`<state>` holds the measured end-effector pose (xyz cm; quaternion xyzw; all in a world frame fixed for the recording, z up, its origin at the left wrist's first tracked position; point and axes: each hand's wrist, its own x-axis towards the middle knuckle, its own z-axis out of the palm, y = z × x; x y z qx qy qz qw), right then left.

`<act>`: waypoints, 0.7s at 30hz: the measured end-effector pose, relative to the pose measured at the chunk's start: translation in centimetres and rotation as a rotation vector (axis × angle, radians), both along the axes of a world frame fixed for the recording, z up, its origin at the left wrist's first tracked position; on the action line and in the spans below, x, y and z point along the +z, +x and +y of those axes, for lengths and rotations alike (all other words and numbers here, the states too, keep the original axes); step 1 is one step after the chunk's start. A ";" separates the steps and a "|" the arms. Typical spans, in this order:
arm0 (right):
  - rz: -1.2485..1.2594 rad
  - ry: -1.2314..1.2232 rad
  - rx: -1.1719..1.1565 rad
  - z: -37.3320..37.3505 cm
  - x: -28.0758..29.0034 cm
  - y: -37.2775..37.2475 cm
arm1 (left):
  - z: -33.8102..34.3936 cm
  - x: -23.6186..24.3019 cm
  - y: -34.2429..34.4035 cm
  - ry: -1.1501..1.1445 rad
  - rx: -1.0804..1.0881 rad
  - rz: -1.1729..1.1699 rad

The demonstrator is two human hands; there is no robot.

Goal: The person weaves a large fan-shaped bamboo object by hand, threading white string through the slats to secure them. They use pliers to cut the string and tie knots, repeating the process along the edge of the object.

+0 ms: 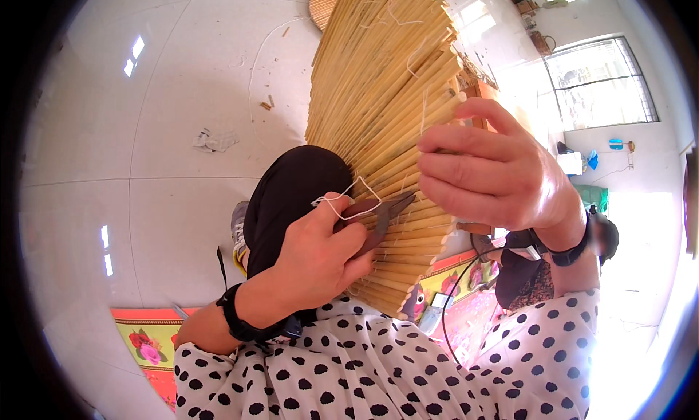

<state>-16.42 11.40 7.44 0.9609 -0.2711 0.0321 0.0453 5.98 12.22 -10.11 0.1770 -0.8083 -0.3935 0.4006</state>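
A long mat of pale wooden sticks (375,70), laced with white threads, lies across my lap beside my black-clad knee (287,187). My left hand (320,249) is closed round dark metal scissors or snips (386,220), their tips resting over the sticks. A loop of white string (360,179) runs by my left fingertips and over the tool. My right hand (480,169) is at the mat's right edge, fingers curled over the stick ends near a thin thread. What it pinches, if anything, is hidden.
Pale floor tiles (95,150) hold wood bits (266,105) and crumpled scraps (215,139). A floral mat (138,340) lies beneath me. Another person (520,278) sits at the right behind my arm. A round slatted piece (320,5) lies at the top; a window (601,81) is at upper right.
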 end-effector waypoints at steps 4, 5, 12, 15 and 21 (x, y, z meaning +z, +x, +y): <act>-0.051 -0.014 0.032 -0.3 -0.5 0.2 | -0.6 0.2 0.9 -0.011 -0.022 -0.021; -0.057 -0.016 0.039 -0.4 -0.6 0.1 | -0.7 0.3 1.1 -0.005 -0.030 -0.021; -0.052 -0.039 0.052 -0.3 -0.4 -0.6 | -3.2 2.5 4.9 -0.104 0.169 -0.043; -0.009 0.020 -0.023 -0.1 0.3 -0.2 | -3.2 3.4 6.7 0.074 0.177 0.010; -0.119 0.129 -0.176 -0.4 4.7 1.5 | -2.7 4.3 5.2 0.086 -0.006 -0.006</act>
